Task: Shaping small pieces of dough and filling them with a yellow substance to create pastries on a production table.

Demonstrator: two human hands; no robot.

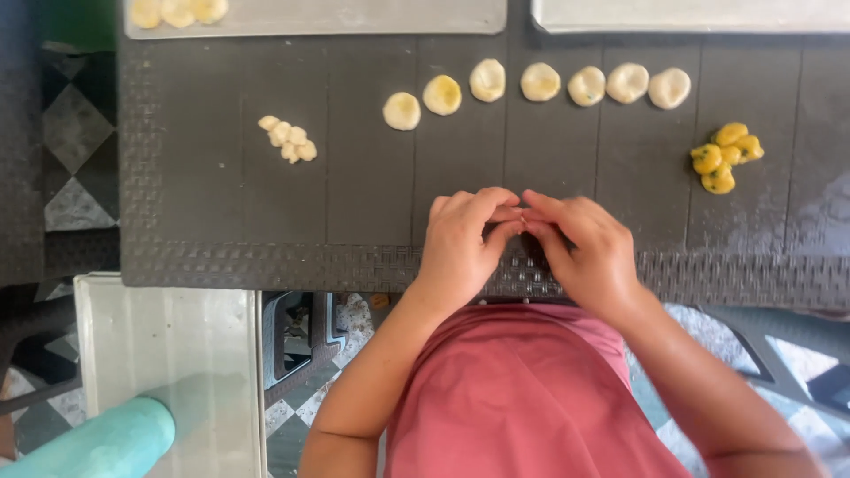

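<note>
Both hands, left [460, 239] and right [584, 243], grip pinched narrow on something tiny I can't make out, low over the desk [221, 221], seven dough discs [540, 82] lined up behind.

Dough discs [540, 82] in row behind hands; small lumps [289, 139] left, filling balls [726, 157] right, all on table [204, 212].

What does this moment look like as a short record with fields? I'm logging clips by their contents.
surface: dark woven table
left hand: fingertips meeting the right hand's, pinching something hidden
right hand: mirrors the left
row: seven flattened dough discs
left pile: small pale dough pieces
right pile: yellow filling balls
top edge: two pale trays
</note>
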